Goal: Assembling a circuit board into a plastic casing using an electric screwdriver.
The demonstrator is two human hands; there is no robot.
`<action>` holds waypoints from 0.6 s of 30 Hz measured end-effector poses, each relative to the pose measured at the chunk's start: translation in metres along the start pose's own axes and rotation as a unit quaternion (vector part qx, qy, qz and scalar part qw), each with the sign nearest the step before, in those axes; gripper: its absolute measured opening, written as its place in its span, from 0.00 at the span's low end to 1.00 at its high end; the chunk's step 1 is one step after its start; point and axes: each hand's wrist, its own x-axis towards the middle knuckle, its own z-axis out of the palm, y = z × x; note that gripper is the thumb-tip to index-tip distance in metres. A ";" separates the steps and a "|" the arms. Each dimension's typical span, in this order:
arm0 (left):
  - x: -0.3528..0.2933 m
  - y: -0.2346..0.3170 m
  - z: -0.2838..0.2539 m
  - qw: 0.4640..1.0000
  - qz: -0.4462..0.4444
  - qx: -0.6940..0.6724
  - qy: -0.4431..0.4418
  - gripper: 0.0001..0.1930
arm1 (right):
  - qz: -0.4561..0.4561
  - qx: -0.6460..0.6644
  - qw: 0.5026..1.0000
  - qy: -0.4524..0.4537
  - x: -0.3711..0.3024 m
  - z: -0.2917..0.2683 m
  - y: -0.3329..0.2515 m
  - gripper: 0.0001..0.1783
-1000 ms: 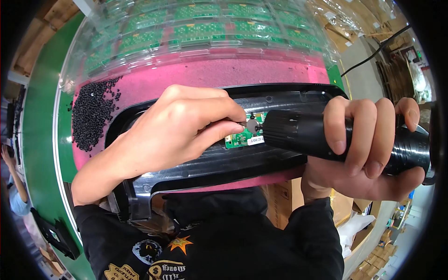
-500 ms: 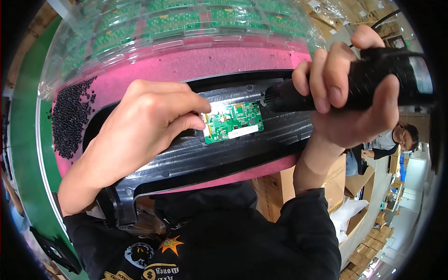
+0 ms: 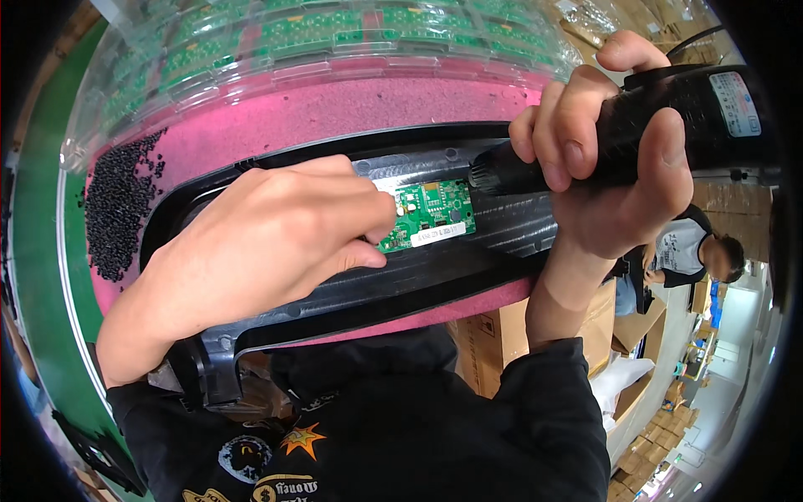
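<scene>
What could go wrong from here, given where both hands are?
The black handheld tool in the right hand has its nose near the green circuit board; a slip might scratch or knock it.

The left hand, at the board's left end, could nudge it out of place in the black shell.

The loose small black pieces lie near the shell's left end and might scatter if bumped.

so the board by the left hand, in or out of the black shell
In: the board lies inside the black shell, between its raised walls.
</scene>
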 end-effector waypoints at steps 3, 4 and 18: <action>0.001 0.002 0.000 0.999 0.020 0.016 -0.024 0.11 | 0.005 0.009 1.000 -0.005 -0.001 0.001 0.002 0.30; 0.001 0.003 0.000 0.999 0.014 0.031 -0.042 0.10 | 0.006 0.004 1.000 -0.003 -0.001 0.001 0.002 0.30; -0.001 0.001 0.000 0.998 -0.031 0.006 -0.046 0.10 | -0.014 -0.022 1.000 -0.005 -0.002 0.006 0.003 0.32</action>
